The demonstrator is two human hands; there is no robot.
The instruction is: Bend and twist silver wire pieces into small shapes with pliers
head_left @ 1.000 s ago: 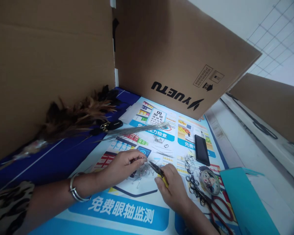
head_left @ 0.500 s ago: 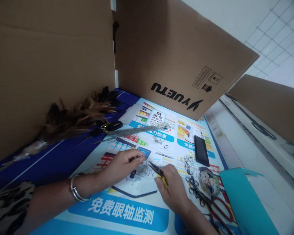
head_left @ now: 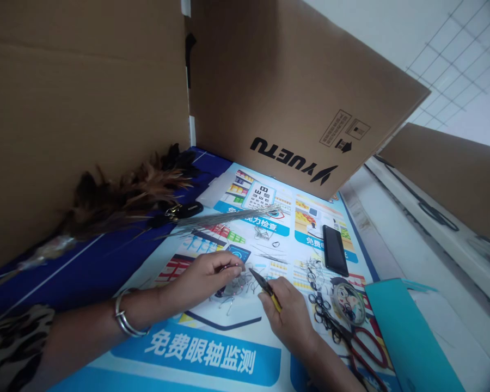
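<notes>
My left hand (head_left: 216,270) is closed in a pinch on a small wire piece, mostly hidden by the fingers. Below and beside these fingertips lies a tangle of thin bent wires (head_left: 230,305). My right hand (head_left: 288,310) is wrapped round the yellow handles of needle-nose pliers (head_left: 262,282). The dark jaws point up and left toward the left fingertips, a small gap away, and look closed with nothing visible in them. Beyond both hands, a bundle of long straight wires (head_left: 228,216) lies across the printed mat (head_left: 204,348).
On the right are a black phone (head_left: 335,250), a round clear container (head_left: 349,303), red-handled scissors (head_left: 369,348), dark wire loops (head_left: 322,310) and a teal folder (head_left: 408,332). Brown feathers (head_left: 122,196) and a black key fob (head_left: 190,209) lie at left. Cardboard panels (head_left: 302,81) stand behind.
The pliers' jaws have closed and sit slightly farther from the left fingertips. My left hand has shifted a little to the right, still pinching.
</notes>
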